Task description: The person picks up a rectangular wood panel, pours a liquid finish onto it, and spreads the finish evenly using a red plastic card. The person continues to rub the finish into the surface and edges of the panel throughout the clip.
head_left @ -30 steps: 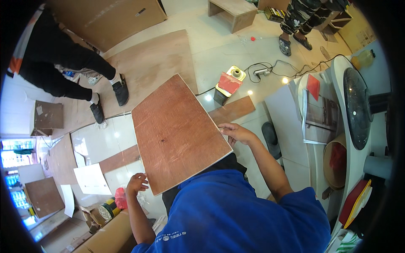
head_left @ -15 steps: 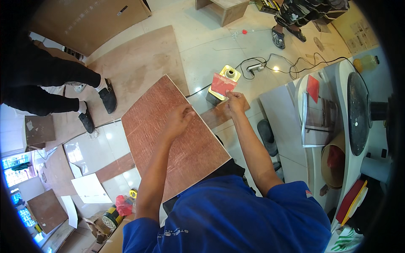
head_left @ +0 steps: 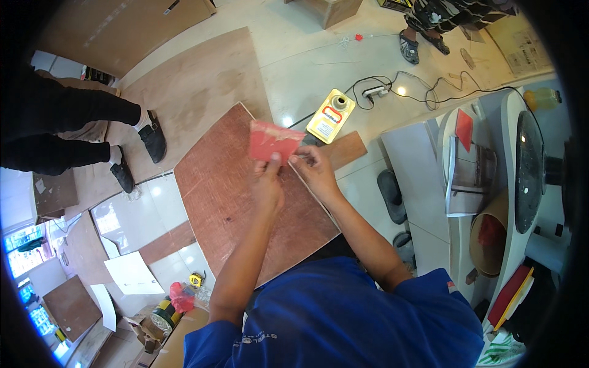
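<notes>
A reddish-brown plywood board (head_left: 221,202) with a pale edge lies in front of my torso. Above its upper right part, my left hand (head_left: 270,181) pinches a red, scuffed rectangular piece (head_left: 273,138), thumb on its face. My right hand (head_left: 313,168) is closed at the same piece's lower right corner, fingertips partly hidden. Just beyond stands a yellow-topped tin (head_left: 331,119) with a capped spout, on a darker body.
Two people's legs (head_left: 92,104) (head_left: 423,18) stand at left and upper right. Cables with a power strip (head_left: 375,92) run behind the tin. A cluttered white shelf unit (head_left: 411,178) is right. Cardboard (head_left: 129,30), a tape measure (head_left: 196,279) and a plank (head_left: 346,147) lie around.
The red piece has left the tin's top and come left over the board, now in my hands. Both hands have moved from the board's sides up to meet at the piece.
</notes>
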Motion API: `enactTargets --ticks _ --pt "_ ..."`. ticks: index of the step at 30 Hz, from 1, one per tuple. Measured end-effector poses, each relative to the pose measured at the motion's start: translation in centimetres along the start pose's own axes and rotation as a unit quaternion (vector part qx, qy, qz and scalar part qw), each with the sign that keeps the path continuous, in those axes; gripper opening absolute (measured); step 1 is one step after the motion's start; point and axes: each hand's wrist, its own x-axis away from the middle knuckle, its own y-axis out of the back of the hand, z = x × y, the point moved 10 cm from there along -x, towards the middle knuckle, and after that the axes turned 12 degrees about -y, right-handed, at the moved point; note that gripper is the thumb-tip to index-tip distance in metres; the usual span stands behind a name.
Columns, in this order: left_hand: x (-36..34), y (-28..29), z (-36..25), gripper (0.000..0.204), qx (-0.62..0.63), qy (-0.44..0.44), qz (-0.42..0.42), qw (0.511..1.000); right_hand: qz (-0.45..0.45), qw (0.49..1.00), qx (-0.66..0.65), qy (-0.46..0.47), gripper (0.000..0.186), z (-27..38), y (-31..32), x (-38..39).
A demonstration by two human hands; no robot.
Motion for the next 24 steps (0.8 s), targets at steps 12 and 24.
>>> enactTargets --ticks 12,24 --pt "5.3 36.2 -16.0 0.025 -0.219 -0.116 -0.305 0.92 -0.255 0.958 -0.079 -0.109 0.095 -6.3 6.8 -9.1" --pt "9.7 39.5 -11.1 0.031 -0.204 -0.108 -0.349 0.908 -0.623 0.773 -0.01 -0.121 0.121 -5.2 6.6 -7.7"
